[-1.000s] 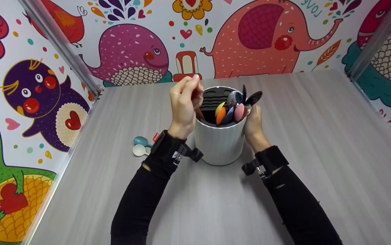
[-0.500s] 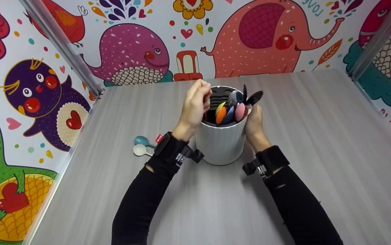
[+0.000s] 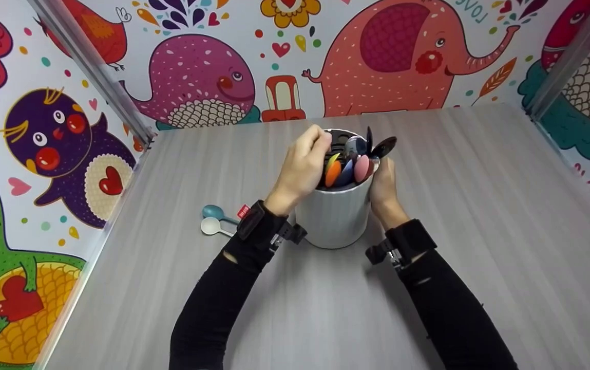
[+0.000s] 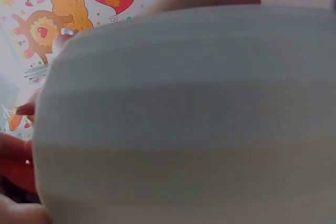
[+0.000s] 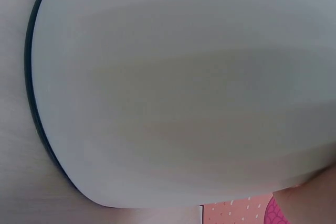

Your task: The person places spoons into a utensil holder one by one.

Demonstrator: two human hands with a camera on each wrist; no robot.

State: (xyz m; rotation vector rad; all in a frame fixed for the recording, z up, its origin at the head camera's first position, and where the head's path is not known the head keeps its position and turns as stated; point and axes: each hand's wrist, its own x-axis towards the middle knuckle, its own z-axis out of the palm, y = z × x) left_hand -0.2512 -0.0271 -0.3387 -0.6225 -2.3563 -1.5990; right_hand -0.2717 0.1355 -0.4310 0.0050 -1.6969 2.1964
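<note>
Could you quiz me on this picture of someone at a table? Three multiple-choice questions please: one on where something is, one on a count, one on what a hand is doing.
1. Where do the two loose spoons lie?
A. inside the holder
B. on the table, left of the holder
C. right of the holder

2. How many spoons lie on the table?
A. two
B. four
C. none

3. What is the right hand doing?
A. resting flat on the table, away from everything
B. raised above the table
C. resting against the holder's side

Answers:
1 B: they lie by the left sleeve, apart from the holder.
2 A: one blue, one white.
3 C: it touches the white holder while the left hand reaches into its top.
</note>
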